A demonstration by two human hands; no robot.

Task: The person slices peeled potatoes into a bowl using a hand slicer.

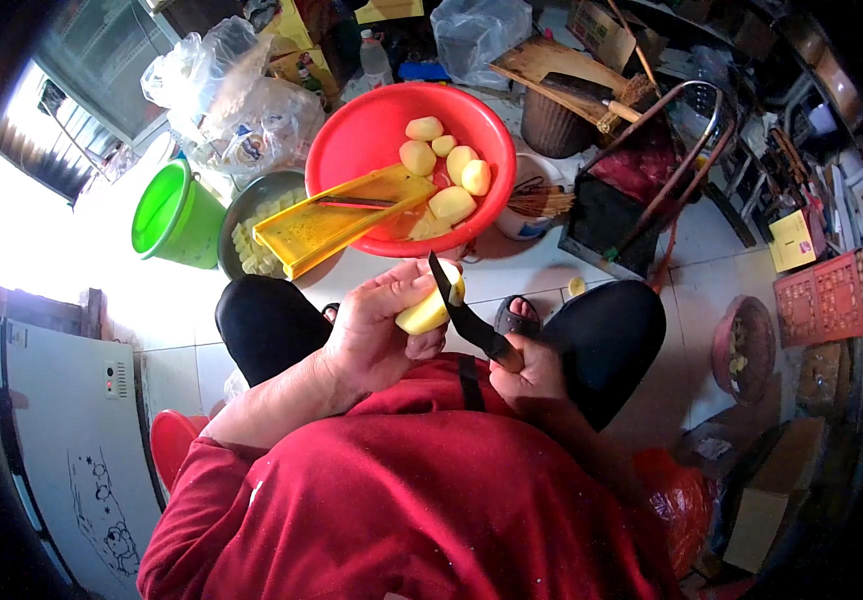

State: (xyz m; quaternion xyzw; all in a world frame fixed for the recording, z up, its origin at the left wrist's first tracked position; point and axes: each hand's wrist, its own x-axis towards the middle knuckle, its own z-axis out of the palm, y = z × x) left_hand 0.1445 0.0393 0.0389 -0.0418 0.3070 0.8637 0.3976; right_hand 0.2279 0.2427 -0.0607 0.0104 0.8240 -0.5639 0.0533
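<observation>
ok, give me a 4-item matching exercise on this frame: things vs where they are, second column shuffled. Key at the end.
Things
1. Knife
2. Potato
3. Yellow slicer
4. Green bucket

Places
A. Lying over the rim of the red basin
B. In the right hand
C. Beside the metal bowl, on its left in the picture
D. In the left hand

Pairs: 1-B, 2-D, 3-A, 4-C

Cluttered kitchen, peeled potatoes [452, 205], red basin [350, 135], yellow slicer [317, 228]
</observation>
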